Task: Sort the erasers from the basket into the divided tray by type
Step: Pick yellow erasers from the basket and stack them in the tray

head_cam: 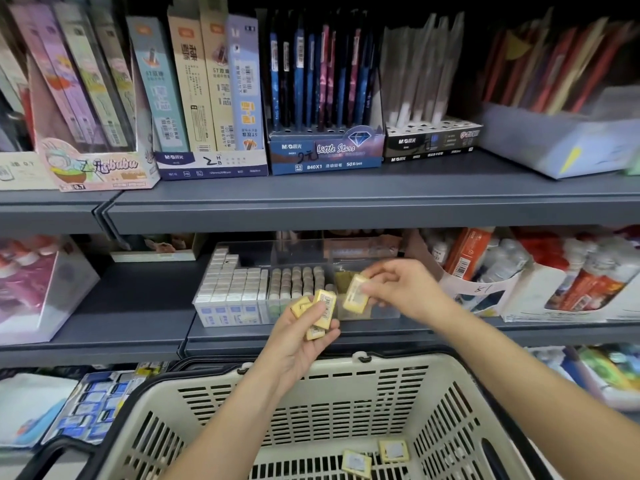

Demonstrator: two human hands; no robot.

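Observation:
My left hand holds a small stack of yellow wrapped erasers in front of the clear divided tray on the middle shelf. My right hand pinches one yellow eraser over the tray's right compartment, where a few yellow erasers lie. White boxed erasers fill the left compartment and grey round-ended ones the middle. Below, the beige basket has two yellow erasers on its floor.
Pencil and pen display boxes stand on the upper shelf. Glue bottles in a box sit right of the tray, a pink package to the left. Blue packets lie on the lower shelf beside the basket's black handle.

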